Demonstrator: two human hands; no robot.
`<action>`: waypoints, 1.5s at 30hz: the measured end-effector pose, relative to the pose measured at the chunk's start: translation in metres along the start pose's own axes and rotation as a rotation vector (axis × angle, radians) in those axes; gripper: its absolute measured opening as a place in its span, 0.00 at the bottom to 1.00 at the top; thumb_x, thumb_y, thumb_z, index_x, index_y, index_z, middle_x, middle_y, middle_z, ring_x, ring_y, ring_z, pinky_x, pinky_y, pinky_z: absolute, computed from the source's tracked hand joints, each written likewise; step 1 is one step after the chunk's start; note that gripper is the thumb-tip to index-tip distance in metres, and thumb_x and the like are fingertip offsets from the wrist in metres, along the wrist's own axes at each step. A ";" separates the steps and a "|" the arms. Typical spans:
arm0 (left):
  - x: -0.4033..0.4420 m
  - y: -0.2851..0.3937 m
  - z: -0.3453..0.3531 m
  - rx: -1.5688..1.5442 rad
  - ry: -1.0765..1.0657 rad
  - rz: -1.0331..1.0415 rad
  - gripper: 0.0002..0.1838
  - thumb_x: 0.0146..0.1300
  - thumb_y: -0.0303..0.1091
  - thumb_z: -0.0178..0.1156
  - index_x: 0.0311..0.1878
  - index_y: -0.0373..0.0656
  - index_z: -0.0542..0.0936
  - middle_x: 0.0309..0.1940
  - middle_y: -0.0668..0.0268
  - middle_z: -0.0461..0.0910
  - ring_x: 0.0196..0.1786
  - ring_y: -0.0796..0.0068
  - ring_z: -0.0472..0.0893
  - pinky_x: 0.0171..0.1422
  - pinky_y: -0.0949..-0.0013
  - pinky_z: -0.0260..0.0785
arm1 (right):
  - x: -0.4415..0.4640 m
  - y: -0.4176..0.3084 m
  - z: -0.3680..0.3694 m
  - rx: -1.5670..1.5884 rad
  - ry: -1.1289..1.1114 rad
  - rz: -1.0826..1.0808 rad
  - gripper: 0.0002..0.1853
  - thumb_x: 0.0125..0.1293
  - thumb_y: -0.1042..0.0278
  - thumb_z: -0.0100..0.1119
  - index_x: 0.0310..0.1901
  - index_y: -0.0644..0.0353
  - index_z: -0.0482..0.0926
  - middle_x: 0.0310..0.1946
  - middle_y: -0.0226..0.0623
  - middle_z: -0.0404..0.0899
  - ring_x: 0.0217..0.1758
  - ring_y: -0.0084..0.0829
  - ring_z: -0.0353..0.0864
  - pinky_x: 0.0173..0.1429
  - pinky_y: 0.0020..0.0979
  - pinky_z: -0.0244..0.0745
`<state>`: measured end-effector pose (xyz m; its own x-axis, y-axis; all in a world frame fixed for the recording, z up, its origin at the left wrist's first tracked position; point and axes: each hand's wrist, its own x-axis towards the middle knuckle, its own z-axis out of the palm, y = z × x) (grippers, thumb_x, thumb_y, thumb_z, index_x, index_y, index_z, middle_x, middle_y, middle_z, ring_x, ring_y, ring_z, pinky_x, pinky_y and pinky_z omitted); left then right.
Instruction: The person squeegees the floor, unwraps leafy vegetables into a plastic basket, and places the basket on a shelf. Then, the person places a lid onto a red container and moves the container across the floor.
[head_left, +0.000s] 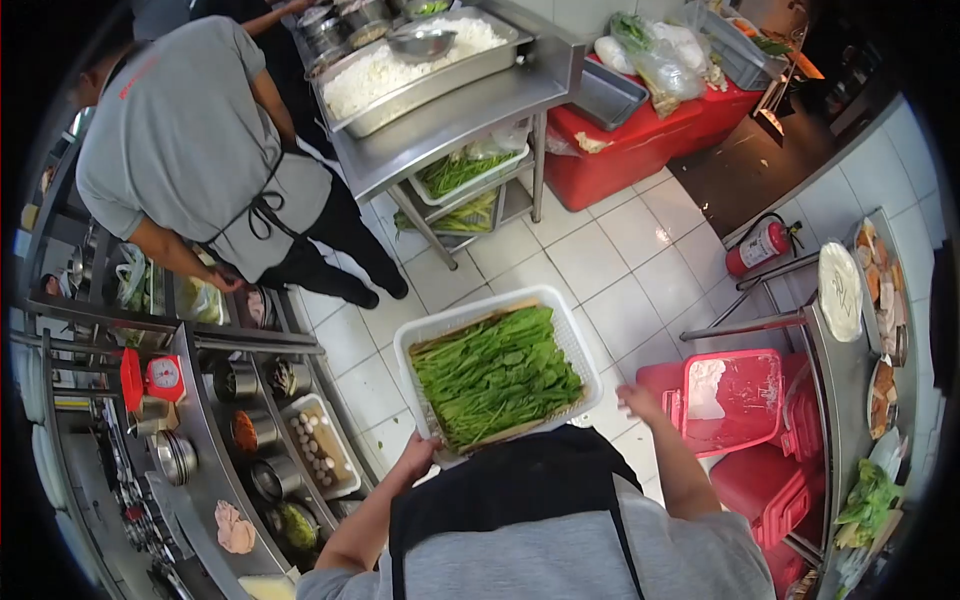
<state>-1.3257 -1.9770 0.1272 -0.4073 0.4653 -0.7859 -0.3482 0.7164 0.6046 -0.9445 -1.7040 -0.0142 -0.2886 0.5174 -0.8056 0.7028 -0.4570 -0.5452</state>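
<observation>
A white perforated plastic basket [574, 342] is in front of my body, filled with long leafy greens [500, 372]. Brown lining, maybe cardboard or paper, shows around the greens. My left hand [420, 455] grips the basket's near left corner, with the fingers partly hidden by the rim. Away from the basket, to its right, my right hand [642, 402] is held out with its fingers apart and nothing in them. The near edge of the basket meets my black apron [500, 490].
A person in a grey shirt [190, 130] stands at the left counter. Ahead is a steel table [555, 75] bearing a tray of rice [420, 65]. Red bins [735, 400] and a fire extinguisher [765, 245] are on the right. Pots [255, 430] line the left shelf above the tiled floor [620, 250].
</observation>
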 end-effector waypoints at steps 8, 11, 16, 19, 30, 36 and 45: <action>0.044 0.043 -0.011 -0.192 -0.085 -0.147 0.32 0.44 0.17 0.49 0.58 0.37 0.62 0.41 0.60 0.71 0.41 0.62 0.73 0.43 0.63 0.70 | 0.040 -0.146 0.009 -0.009 0.061 -0.053 0.35 0.56 0.50 0.60 0.61 0.61 0.63 0.51 0.46 0.74 0.51 0.39 0.74 0.50 0.40 0.71; 0.060 0.065 -0.029 -0.167 -0.137 -0.153 0.33 0.44 0.18 0.49 0.60 0.37 0.62 0.42 0.60 0.72 0.41 0.63 0.73 0.45 0.64 0.69 | 0.054 -0.152 0.028 0.113 -0.101 -0.188 0.31 0.53 0.61 0.64 0.56 0.66 0.68 0.48 0.43 0.76 0.50 0.35 0.75 0.55 0.32 0.68; 0.090 0.099 -0.058 -0.006 -0.143 -0.107 0.33 0.44 0.19 0.49 0.61 0.37 0.62 0.42 0.60 0.73 0.42 0.66 0.74 0.43 0.67 0.69 | 0.074 -0.138 0.041 0.047 0.053 -0.189 0.25 0.48 0.74 0.58 0.52 0.64 0.72 0.43 0.40 0.79 0.45 0.32 0.76 0.52 0.32 0.70; 0.128 0.103 -0.081 -0.086 -0.246 -0.169 0.34 0.44 0.19 0.48 0.61 0.37 0.62 0.43 0.59 0.72 0.39 0.66 0.74 0.40 0.66 0.70 | 0.050 -0.157 0.044 0.164 0.096 -0.231 0.26 0.46 0.78 0.55 0.53 0.64 0.72 0.42 0.38 0.79 0.45 0.31 0.76 0.52 0.30 0.69; 0.181 0.202 -0.023 0.052 -0.385 -0.043 0.30 0.45 0.20 0.50 0.57 0.35 0.67 0.44 0.61 0.76 0.45 0.65 0.76 0.49 0.67 0.70 | 0.058 -0.198 -0.043 0.875 -0.078 -0.059 0.26 0.48 0.79 0.53 0.54 0.64 0.69 0.44 0.42 0.76 0.47 0.36 0.75 0.50 0.34 0.72; 0.242 0.218 0.012 0.170 -0.271 -0.157 0.30 0.48 0.23 0.50 0.60 0.40 0.65 0.48 0.59 0.74 0.48 0.65 0.75 0.48 0.66 0.71 | 0.113 -0.188 -0.075 0.454 -0.045 -0.092 0.23 0.46 0.76 0.54 0.49 0.65 0.73 0.39 0.41 0.77 0.43 0.34 0.76 0.48 0.34 0.71; 0.312 0.205 0.029 0.471 -0.072 -0.013 0.39 0.51 0.27 0.53 0.69 0.44 0.52 0.62 0.45 0.61 0.62 0.57 0.64 0.60 0.63 0.63 | 0.173 -0.128 -0.029 0.258 0.277 0.097 0.20 0.44 0.70 0.55 0.42 0.64 0.77 0.32 0.45 0.81 0.35 0.36 0.81 0.40 0.35 0.75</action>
<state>-1.4998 -1.6704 0.0023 -0.3400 0.4778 -0.8100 0.0746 0.8723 0.4833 -1.0654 -1.5351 -0.0773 -0.0174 0.6228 -0.7822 0.5214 -0.6618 -0.5386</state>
